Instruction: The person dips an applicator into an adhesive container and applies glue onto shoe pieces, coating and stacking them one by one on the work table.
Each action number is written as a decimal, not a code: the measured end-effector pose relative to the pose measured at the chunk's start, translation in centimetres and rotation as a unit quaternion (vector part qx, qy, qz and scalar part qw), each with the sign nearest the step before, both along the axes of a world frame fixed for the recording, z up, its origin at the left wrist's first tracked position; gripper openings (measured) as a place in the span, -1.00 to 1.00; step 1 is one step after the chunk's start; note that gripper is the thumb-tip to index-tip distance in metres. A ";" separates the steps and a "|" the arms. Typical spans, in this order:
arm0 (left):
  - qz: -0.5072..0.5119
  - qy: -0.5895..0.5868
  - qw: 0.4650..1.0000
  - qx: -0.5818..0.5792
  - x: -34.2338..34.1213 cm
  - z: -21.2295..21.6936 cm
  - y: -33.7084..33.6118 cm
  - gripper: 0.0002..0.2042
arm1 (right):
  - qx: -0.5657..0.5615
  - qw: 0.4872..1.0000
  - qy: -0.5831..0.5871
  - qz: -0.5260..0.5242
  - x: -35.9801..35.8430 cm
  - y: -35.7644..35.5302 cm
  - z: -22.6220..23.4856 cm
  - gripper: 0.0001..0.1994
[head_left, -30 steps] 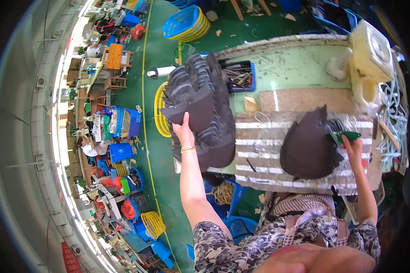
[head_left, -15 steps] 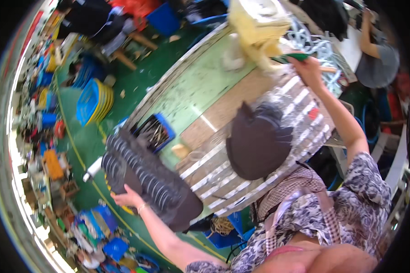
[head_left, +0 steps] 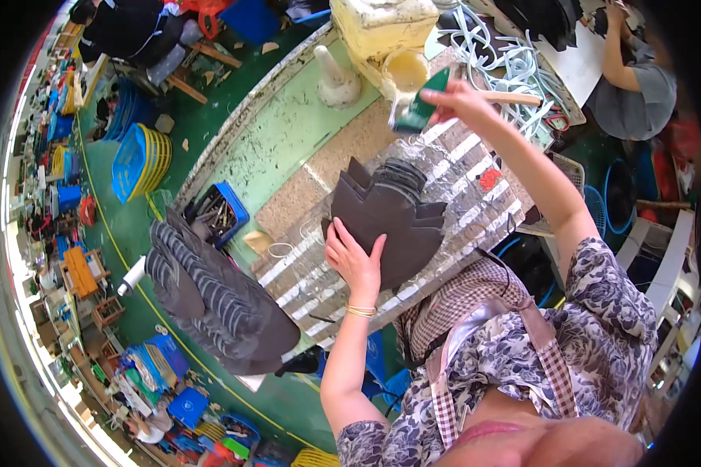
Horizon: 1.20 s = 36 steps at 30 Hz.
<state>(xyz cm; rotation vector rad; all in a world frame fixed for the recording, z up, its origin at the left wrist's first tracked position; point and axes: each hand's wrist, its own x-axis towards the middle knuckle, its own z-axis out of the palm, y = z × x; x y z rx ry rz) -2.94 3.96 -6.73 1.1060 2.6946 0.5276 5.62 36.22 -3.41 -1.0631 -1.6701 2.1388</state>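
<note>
A fanned stack of dark brown, flat cut pieces (head_left: 393, 241) lies on the striped work board (head_left: 288, 272). My left hand (head_left: 356, 265) rests on its near left side, fingers spread. Beyond the stack my right hand (head_left: 453, 105) grips a green brush (head_left: 423, 109), its pale tip over the board beside a small yellow glue cup (head_left: 406, 70). A wooden stick (head_left: 514, 98) shows right of that hand; whether it belongs to the brush I cannot tell. A larger pile of similar dark pieces (head_left: 222, 300) lies at the table's left end.
Behind the cup stands a yellowed, glue-crusted block (head_left: 385, 27), with a whitish cone-shaped holder (head_left: 336, 82) beside it. A blue bin of tools (head_left: 218, 218) sits at the left edge. Pale strips (head_left: 514, 66) tangle at the far right. Another person (head_left: 631, 93) works beyond.
My left hand has moved from the left pile onto the middle stack. My right hand has brought the brush left and nearer, and the view has shifted.
</note>
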 end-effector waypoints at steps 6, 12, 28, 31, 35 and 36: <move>0.000 0.000 1.000 -0.026 0.5 -0.2 -0.4 -0.21 | 0.228 0.955 -0.072 0.175 -0.7 -8.3 -3.7 -0.72; 0.015 0.004 1.000 -0.025 2.7 0.8 1.5 -0.22 | 0.259 0.956 -0.006 0.134 1.5 -7.7 -3.8 -0.71; 0.034 -0.012 0.999 -0.015 0.5 -0.5 -0.3 -0.34 | 0.291 0.920 0.148 0.216 10.1 -13.7 -5.3 -0.82; 0.033 0.002 0.999 0.017 0.1 0.0 -0.5 -0.33 | 0.252 0.933 0.084 0.243 6.7 -12.2 -3.3 -0.84; 0.040 -0.016 0.999 -0.006 0.6 -0.1 0.0 -0.33 | 0.312 0.920 0.091 0.219 -2.9 -13.5 -5.1 -0.83; 0.034 -0.015 0.999 -0.005 0.8 -0.1 0.5 -0.33 | 0.406 0.884 0.154 0.175 -4.7 -12.9 -6.8 -0.83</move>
